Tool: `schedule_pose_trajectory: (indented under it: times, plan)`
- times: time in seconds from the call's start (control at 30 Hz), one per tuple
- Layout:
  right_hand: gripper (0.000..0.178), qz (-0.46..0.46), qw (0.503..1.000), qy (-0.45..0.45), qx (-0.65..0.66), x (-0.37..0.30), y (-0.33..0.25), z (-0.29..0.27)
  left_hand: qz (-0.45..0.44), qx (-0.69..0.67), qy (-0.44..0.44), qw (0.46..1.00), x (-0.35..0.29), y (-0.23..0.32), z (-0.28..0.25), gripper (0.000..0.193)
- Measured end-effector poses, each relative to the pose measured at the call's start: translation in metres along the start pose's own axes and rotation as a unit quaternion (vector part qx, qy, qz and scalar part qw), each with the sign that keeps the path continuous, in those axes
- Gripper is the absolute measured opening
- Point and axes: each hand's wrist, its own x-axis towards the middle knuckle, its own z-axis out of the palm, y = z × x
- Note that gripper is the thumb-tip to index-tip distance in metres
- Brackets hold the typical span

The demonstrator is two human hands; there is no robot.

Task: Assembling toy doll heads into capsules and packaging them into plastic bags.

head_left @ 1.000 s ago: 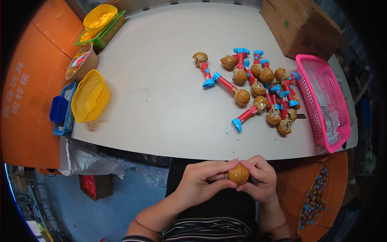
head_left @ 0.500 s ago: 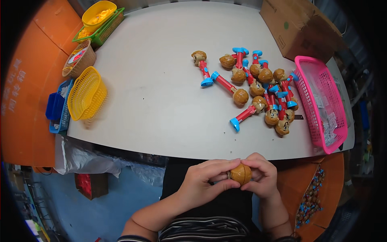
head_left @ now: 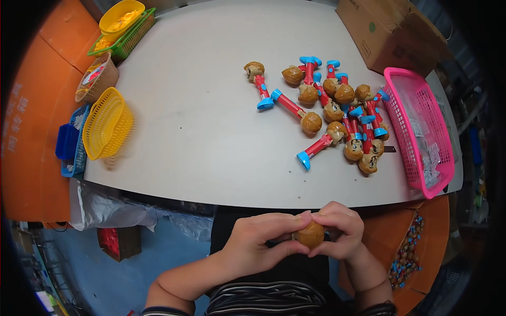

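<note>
A brown, glossy doll head (head_left: 310,235) is gripped between both hands, just below the table's near edge. My left hand (head_left: 263,237) closes on it from the left, thumb below and fingers above. From the other side my right hand (head_left: 341,230) pinches it with thumb and fingers, the fingertips of both hands meeting over its top. Whatever joins the head is hidden by the hands. Beyond them on the white table (head_left: 211,147) lies a loose pile of toy figures (head_left: 333,111) with brown heads, red bodies and blue feet.
A pink basket (head_left: 392,105) with clear bags stands at the right, a cardboard box (head_left: 379,37) behind it. Along the left edge are a yellow basket (head_left: 124,126), a beige basket (head_left: 105,81) and a blue basket (head_left: 79,158). An orange bin (head_left: 432,247) of small figures sits lower right.
Both hands have shifted slightly with the head, which has turned, so its seam no longer shows the same way. The whole view has moved a little; the pile looks unchanged.
</note>
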Motion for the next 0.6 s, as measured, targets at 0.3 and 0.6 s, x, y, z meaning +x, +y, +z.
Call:
schedule_pose_trajectory:
  times: [0.3,0.6]
  plan:
    - [0.057,0.145,0.961,0.075,0.225,0.008,-0.001,0.023,-0.094,-0.217,0.034,0.971,-0.008,-0.037,-0.015,0.043]
    - [0.051,0.117,0.973,0.133,0.149,0.01,-0.003,0.043,-0.032,-0.012,0.054,0.998,-0.006,-0.027,-0.011,0.066]
